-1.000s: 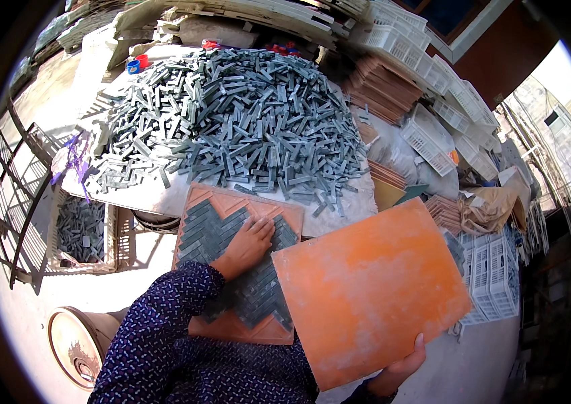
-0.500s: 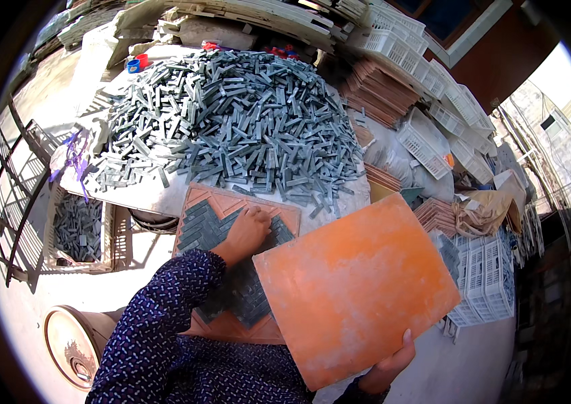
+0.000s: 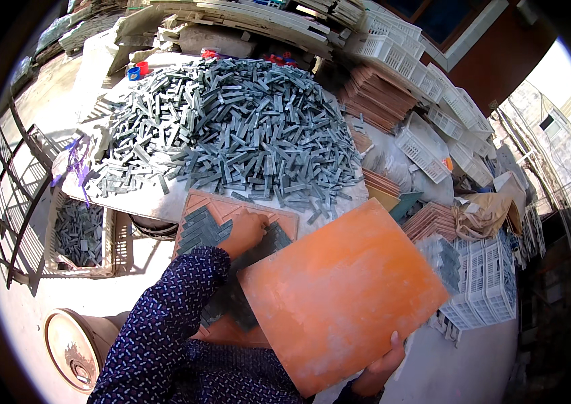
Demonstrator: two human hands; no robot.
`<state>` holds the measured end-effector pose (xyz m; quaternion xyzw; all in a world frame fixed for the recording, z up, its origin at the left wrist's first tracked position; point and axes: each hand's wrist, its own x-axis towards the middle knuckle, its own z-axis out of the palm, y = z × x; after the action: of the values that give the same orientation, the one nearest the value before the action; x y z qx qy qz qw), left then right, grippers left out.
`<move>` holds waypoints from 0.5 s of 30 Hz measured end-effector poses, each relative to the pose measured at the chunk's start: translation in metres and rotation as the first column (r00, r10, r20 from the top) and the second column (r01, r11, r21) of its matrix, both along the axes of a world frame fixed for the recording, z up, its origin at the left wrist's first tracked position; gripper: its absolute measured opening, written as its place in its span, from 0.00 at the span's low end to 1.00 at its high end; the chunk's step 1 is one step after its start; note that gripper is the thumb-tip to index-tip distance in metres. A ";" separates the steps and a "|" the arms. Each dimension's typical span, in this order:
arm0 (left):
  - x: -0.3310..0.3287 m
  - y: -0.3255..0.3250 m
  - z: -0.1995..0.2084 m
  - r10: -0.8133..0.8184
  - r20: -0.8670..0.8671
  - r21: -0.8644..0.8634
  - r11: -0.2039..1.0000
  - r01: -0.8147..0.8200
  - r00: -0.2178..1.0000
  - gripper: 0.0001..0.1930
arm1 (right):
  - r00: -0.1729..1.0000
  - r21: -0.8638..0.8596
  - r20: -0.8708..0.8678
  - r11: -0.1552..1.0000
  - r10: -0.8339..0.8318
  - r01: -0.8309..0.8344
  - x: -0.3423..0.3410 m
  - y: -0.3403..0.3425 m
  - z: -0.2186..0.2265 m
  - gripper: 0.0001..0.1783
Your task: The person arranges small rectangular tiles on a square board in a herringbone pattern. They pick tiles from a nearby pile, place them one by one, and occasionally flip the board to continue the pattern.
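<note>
In front of me lies a reddish-orange mould tray (image 3: 199, 199) with a zigzag rim. Dark grey strip tiles (image 3: 199, 232) fill much of it in a herringbone pattern. My left hand (image 3: 247, 233) is over the tray's upper part, fingers bent and pressed together against the tiles. Whatever they pinch, if anything, is hidden. With my right hand (image 3: 386, 360) I grip the lower right edge of a flat orange board (image 3: 342, 289), thumb on its face. Tilted, the board covers the right side of the tray.
Beyond the tray, a large heap of loose grey strip tiles (image 3: 231, 128) covers the table (image 3: 359, 196). A crate of tiles (image 3: 107, 259) stands at left, near a round bucket (image 3: 73, 350). At right are stacked white crates (image 3: 484, 283) and piled reddish trays (image 3: 379, 97).
The orange board has shifted slightly left and down with my right hand. My left hand has stayed over the tray, its fingers moving a little. The view has tilted slightly.
</note>
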<state>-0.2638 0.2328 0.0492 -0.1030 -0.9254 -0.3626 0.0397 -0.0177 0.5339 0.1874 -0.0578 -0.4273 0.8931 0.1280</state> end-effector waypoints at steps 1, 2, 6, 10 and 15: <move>0.001 0.000 0.001 0.031 -0.016 -0.023 0.999 -0.032 0.999 0.07 | 1.000 -0.061 0.013 0.998 0.018 -0.017 0.000 0.000 -0.002 0.38; 0.002 0.000 0.002 0.061 -0.033 -0.045 0.997 -0.063 0.998 0.06 | 0.999 -0.122 0.025 0.992 0.036 -0.032 -0.001 0.002 -0.006 0.38; 0.009 0.007 0.005 0.094 -0.215 -0.125 0.985 -0.122 0.972 0.04 | 0.994 -0.210 0.090 0.977 0.061 -0.041 -0.001 0.008 -0.015 0.38; 0.009 0.008 -0.004 0.133 -0.212 -0.150 0.974 -0.167 0.968 0.04 | 0.993 -0.191 0.101 0.981 0.055 -0.035 0.003 0.006 -0.015 0.39; 0.015 0.011 0.004 0.128 -0.206 -0.148 0.976 -0.160 0.970 0.05 | 0.994 -0.125 0.110 0.992 0.017 -0.003 0.004 0.010 -0.019 0.39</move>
<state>-0.2489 0.2442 0.0534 -0.0734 -0.9487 -0.2697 0.1478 -0.0137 0.5442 0.1680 -0.1128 -0.3776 0.9141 0.0957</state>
